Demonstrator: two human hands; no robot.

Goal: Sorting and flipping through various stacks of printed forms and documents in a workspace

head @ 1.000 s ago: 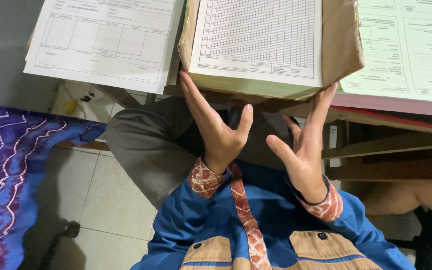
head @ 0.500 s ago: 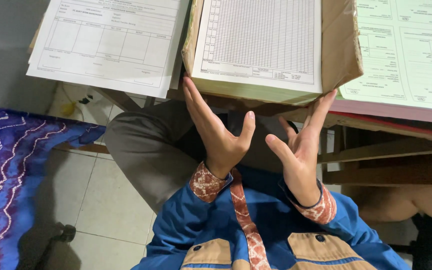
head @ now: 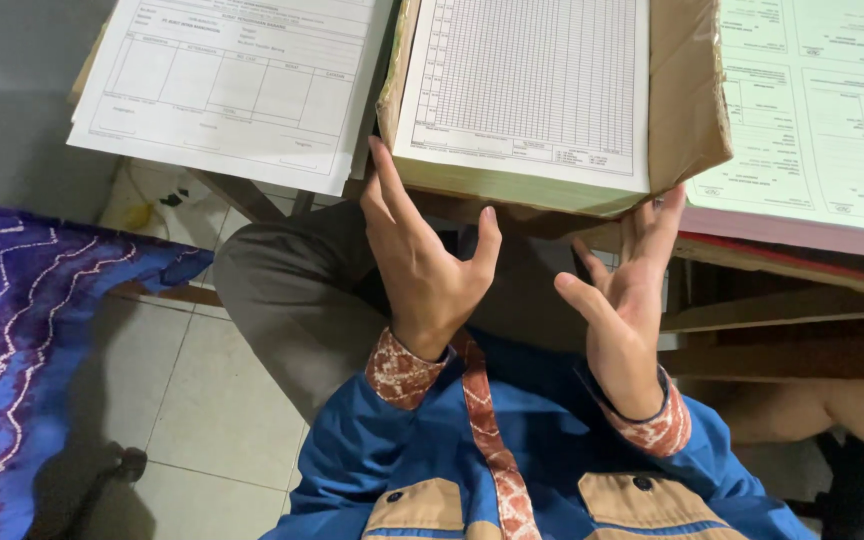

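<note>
Overhead, a thick stack of gridded white sheets (head: 527,95) lies in torn brown wrapping paper (head: 687,95) at the worktop's near edge. Left hand (head: 422,265) and right hand (head: 622,300) reach up spread open, fingertips touching its edge, gripping nothing.

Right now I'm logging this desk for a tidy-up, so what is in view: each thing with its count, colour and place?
grid pad: one thick stack, white top sheet, in brown wrap, centre, both hands at its near edge
form stack: one, white, left of the pad
green forms: one stack, pale green, right of the pad
table: one, brown wood, under the papers
cloth: one, blue-purple with zigzags, lower left
floor: pale tiles, below
left hand: open, fingertips at the pad's left corner
right hand: open, fingertips at the pad's right corner
sleeves: blue, patterned cuffs
</note>
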